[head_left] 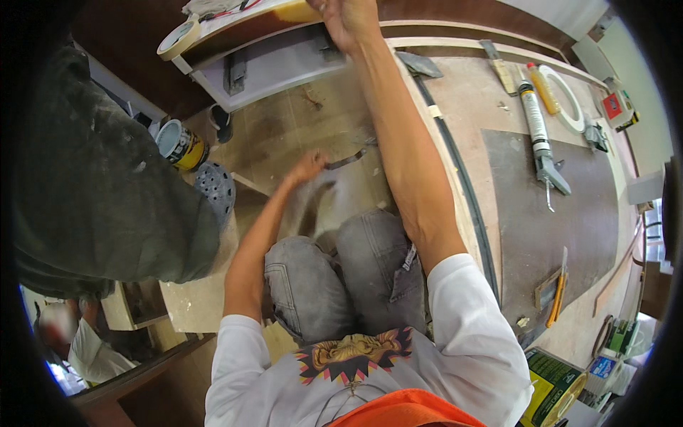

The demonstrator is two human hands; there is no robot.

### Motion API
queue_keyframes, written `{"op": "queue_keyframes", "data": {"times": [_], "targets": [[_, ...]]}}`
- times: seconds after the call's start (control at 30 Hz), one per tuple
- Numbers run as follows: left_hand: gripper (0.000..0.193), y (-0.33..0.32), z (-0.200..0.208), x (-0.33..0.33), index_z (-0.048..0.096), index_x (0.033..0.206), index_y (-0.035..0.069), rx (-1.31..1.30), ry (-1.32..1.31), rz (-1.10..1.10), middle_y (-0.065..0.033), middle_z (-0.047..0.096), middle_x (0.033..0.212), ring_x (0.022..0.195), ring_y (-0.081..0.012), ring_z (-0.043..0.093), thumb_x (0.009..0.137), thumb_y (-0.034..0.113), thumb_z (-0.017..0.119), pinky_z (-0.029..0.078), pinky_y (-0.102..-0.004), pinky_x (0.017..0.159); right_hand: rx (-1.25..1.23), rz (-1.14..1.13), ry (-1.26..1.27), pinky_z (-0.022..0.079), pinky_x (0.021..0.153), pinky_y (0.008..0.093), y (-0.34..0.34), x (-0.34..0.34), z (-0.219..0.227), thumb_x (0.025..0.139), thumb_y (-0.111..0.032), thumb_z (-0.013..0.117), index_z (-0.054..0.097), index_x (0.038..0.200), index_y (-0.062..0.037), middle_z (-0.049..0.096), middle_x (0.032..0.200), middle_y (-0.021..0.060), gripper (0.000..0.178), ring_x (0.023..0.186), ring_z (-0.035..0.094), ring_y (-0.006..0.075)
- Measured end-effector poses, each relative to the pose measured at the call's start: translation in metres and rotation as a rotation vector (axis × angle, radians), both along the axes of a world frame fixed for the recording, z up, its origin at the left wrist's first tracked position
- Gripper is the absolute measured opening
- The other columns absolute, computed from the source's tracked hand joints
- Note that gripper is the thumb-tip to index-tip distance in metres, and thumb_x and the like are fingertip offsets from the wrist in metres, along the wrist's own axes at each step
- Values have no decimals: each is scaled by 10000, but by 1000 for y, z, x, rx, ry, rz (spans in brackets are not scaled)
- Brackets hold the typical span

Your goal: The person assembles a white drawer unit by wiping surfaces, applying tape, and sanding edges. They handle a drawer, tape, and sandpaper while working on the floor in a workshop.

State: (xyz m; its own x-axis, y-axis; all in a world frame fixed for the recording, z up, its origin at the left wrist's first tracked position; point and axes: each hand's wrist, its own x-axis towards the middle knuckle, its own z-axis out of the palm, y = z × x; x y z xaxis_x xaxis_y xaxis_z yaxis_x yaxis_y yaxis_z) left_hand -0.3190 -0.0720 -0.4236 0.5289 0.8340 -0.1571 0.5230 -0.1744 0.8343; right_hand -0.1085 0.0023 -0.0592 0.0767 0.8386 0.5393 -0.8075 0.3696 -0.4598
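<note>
My left hand is closed on a dark, narrow, slightly curved tool, held low above the tiled floor; motion blur hides its exact kind. My right arm reaches far forward. At the upper edge of the picture my right hand is at the front of a white-and-brown bench unit, beside an amber-yellow patch on its edge. The fingers there are partly cut off by the picture's edge, so whether they grip anything cannot be seen. Below that edge, the unit has an open shelf space.
Masking tape sits on the unit's left corner. Along my right runs a wooden worktop with a caulking gun, a white ring, a brush and a utility knife. At left, a person in dark trousers stands near a paint can.
</note>
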Motion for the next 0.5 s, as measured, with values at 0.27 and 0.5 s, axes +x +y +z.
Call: {"op": "queue_keyframes", "data": {"times": [0.27, 0.5], "targets": [[190, 72, 289, 82, 694, 1019, 25, 961, -461, 292, -73, 734, 859, 789, -140, 689, 1026, 173, 576, 540, -284, 748, -472, -400, -527, 453, 707, 245, -94, -17, -210, 967, -266, 748, 714, 1082, -64, 668, 986, -24, 234, 837, 583, 80], [189, 117, 386, 98, 680, 1113, 17, 1395, -197, 222, -149, 723, 943, 873, -260, 701, 1002, 143, 593, 544, -360, 800, -650, -21, -210, 461, 697, 224, -71, -28, -297, 976, -224, 732, 638, 1182, -95, 660, 1072, -2, 261, 805, 576, 62]]}}
